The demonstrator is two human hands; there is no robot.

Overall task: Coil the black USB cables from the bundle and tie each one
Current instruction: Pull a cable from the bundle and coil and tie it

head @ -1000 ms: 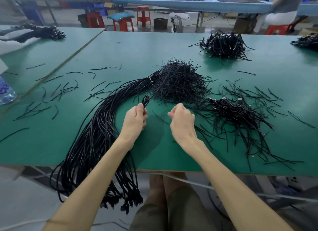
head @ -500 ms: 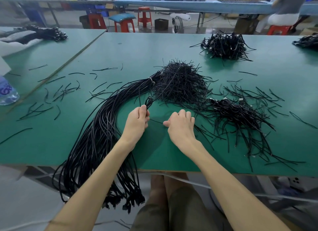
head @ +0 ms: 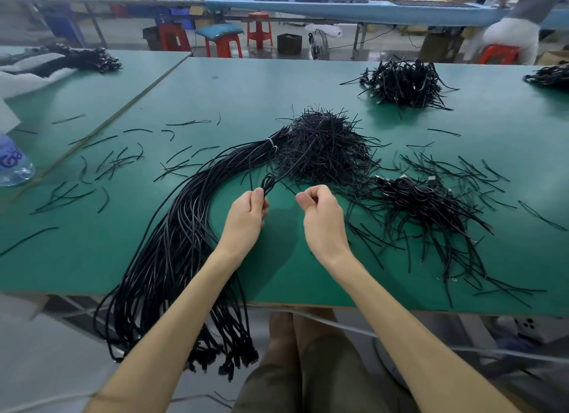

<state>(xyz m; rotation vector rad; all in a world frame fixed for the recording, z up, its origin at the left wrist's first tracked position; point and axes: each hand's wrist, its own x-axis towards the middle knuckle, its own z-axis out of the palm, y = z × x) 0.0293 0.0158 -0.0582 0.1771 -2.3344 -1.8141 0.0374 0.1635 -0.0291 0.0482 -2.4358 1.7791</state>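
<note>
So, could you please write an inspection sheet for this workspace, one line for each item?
Surface: green table, flat, mostly uncovered at the far side.
Job's things: cable bundle banded near its top, plug ends hanging over the front edge; heap of ties; coiled cables lying at right.
Clutter: loose ties scattered at left.
Grips: left hand pinches a cable loop; right hand closed, contents not visible.
Cables: second pile at far right.
Surroundings: red stools, blue benches, water bottle.
</note>
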